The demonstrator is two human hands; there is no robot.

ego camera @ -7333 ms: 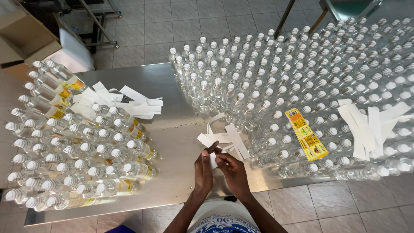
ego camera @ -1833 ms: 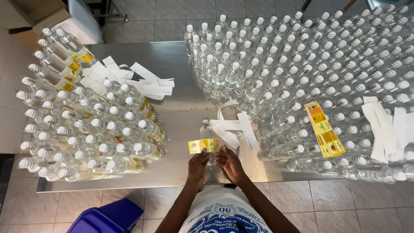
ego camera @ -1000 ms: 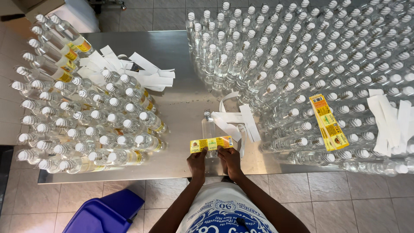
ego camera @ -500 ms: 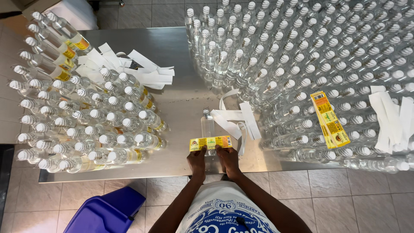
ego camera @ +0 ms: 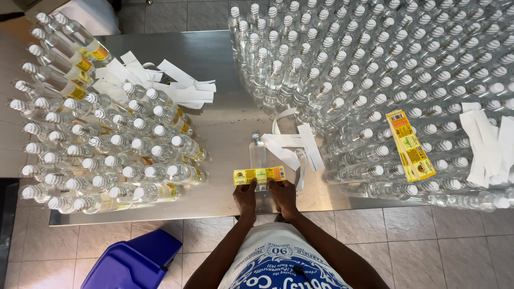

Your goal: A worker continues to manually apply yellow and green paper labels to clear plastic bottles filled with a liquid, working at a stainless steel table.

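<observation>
A clear plastic bottle (ego camera: 258, 155) with a white cap lies on the steel table (ego camera: 225, 107) just in front of me. A yellow label (ego camera: 259, 175) stretches across its body. My left hand (ego camera: 246, 197) holds the label's left part against the bottle. My right hand (ego camera: 282, 196) presses the label's right part and grips the bottle. White backing strips (ego camera: 292, 145) lie curled beside the bottle on its right.
Labelled bottles (ego camera: 107, 150) lie stacked on the left of the table. Many unlabelled upright bottles (ego camera: 375, 64) fill the right side. A stack of yellow labels (ego camera: 410, 145) and white strips (ego camera: 487, 144) rest on them. More strips (ego camera: 166, 85) lie at the back left. A blue bin (ego camera: 134, 262) sits on the floor.
Seven seconds ago my hands peeled a white strip with no bottle there. Since then a bottle came to the table edge and the yellow label went across it; in the last second little moved.
</observation>
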